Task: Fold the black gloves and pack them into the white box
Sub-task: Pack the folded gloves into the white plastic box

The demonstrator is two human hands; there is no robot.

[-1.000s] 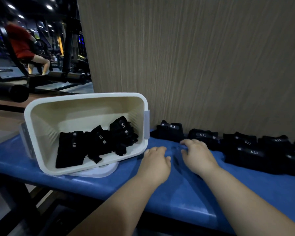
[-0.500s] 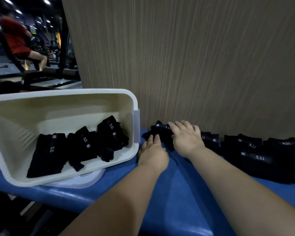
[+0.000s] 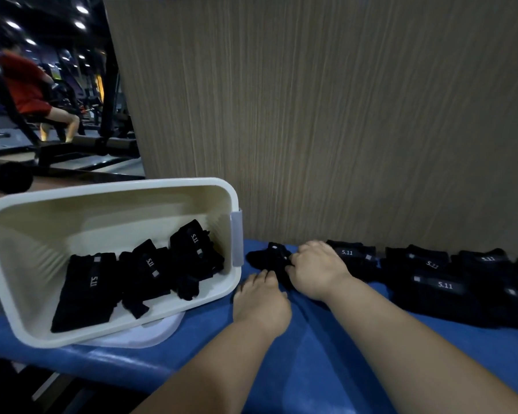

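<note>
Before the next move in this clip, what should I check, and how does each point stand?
1. Right hand grips the loose glove: ok.
2. Left hand free to help: ok, flat on the blue bench.
3. Glove already folded: cannot tell, it looks bunched.
4. White box has room: ok, three packed gloves leave bare floor.
5. Box sits level: not ok, tilted on its lid.
</note>
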